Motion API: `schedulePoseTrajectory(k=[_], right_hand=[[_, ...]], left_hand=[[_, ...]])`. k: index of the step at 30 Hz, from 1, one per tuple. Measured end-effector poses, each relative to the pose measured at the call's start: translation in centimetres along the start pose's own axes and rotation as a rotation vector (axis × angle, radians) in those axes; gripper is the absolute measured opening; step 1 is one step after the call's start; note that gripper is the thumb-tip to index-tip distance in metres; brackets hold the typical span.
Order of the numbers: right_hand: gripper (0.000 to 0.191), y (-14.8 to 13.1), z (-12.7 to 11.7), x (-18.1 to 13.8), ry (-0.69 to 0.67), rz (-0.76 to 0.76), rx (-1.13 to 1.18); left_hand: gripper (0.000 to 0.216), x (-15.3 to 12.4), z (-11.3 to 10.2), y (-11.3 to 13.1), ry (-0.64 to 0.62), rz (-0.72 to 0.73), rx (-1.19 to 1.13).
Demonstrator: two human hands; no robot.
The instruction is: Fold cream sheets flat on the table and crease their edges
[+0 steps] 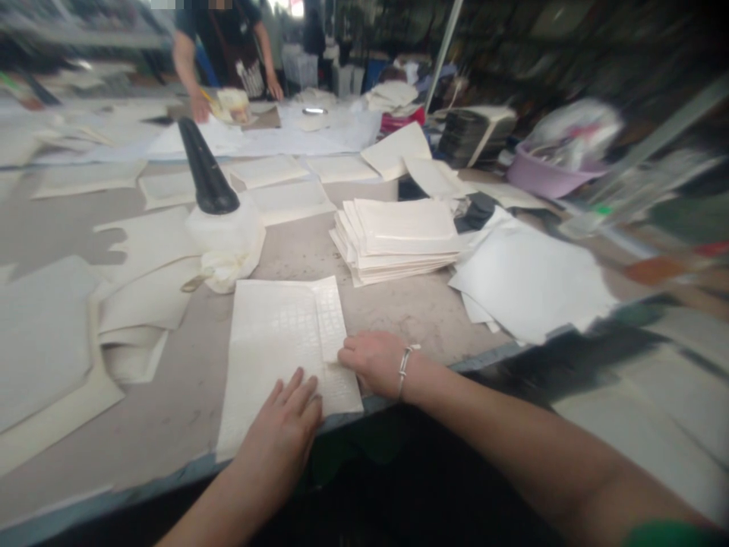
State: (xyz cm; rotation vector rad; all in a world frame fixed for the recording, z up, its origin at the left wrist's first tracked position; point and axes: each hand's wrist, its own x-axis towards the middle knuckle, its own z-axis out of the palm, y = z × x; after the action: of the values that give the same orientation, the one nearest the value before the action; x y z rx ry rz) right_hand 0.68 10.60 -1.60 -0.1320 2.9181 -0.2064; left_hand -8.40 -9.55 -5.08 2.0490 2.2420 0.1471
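Note:
A white embossed sheet [273,342] lies on the grey table [187,395] right in front of me, its right edge folded over into a narrow flap [330,319]. My left hand [285,425] rests flat on the sheet's near corner, fingers stretched out. My right hand [376,361], with a bracelet at the wrist, is curled at the bottom of the flap, fingertips pinching or pressing it.
A stack of similar white sheets [399,239] sits behind the work sheet. A white bottle with a black cone nozzle [219,220] stands to the left. Loose sheets cover the table. A pink basin [544,176] is far right. Another person [228,53] works at the far end.

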Motion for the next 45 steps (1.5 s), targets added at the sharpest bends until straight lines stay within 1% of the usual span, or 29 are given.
schedulePoseTrajectory(k=[6, 11, 14, 16, 19, 22, 27, 31, 36, 38, 41, 45], right_hand=[[0.008, -1.4, -0.3, -1.9, -0.057, -0.092, 0.047], [0.007, -1.3, -0.7, -2.0, -0.089, -0.071, 0.052], [0.006, -0.4, -0.4, -1.3, -0.055, -0.037, 0.050], [0.009, 0.7, -0.1, -0.5, -0.009, 0.017, 0.033], [0.015, 2.3, 0.2, 1.2, 0.049, 0.105, 0.002], [0.015, 3.6, 0.2, 3.0, 0.097, 0.164, -0.032], [0.021, 4.5, 0.4, 5.3, 0.147, 0.283, -0.061], [0.023, 4.7, 0.5, 6.3, 0.134, 0.289, -0.044], [0.025, 4.9, 0.5, 7.2, 0.150, 0.345, -0.025], [0.024, 5.0, 0.5, 7.5, 0.153, 0.343, -0.028], [0.023, 5.1, 0.3, 7.5, 0.155, 0.307, -0.038], [0.021, 5.3, 0.1, 7.1, 0.149, 0.211, -0.065]], left_hand=[[0.023, 0.0, -0.2, 0.1, 0.061, -0.020, -0.058], [0.024, -0.1, 0.1, 0.1, 0.076, -0.007, -0.027], [0.023, -0.1, 0.3, 0.0, 0.081, 0.008, 0.008], [0.023, -0.1, 0.5, -0.1, 0.083, 0.015, 0.024], [0.022, -0.1, 0.6, -0.2, 0.079, 0.026, 0.040], [0.022, -0.1, 0.4, -0.2, 0.055, 0.036, 0.044], [0.024, 0.0, 0.1, -0.1, 0.014, 0.013, 0.016], [0.025, 0.1, 0.0, -0.1, -0.021, 0.008, 0.006], [0.025, 0.2, 0.2, -0.1, -0.001, 0.010, 0.025], [0.025, 0.1, 0.3, -0.1, 0.013, 0.015, 0.028], [0.022, 0.1, 0.5, -0.1, 0.045, 0.020, 0.030], [0.021, 0.1, 0.5, -0.1, 0.076, 0.027, 0.037]])
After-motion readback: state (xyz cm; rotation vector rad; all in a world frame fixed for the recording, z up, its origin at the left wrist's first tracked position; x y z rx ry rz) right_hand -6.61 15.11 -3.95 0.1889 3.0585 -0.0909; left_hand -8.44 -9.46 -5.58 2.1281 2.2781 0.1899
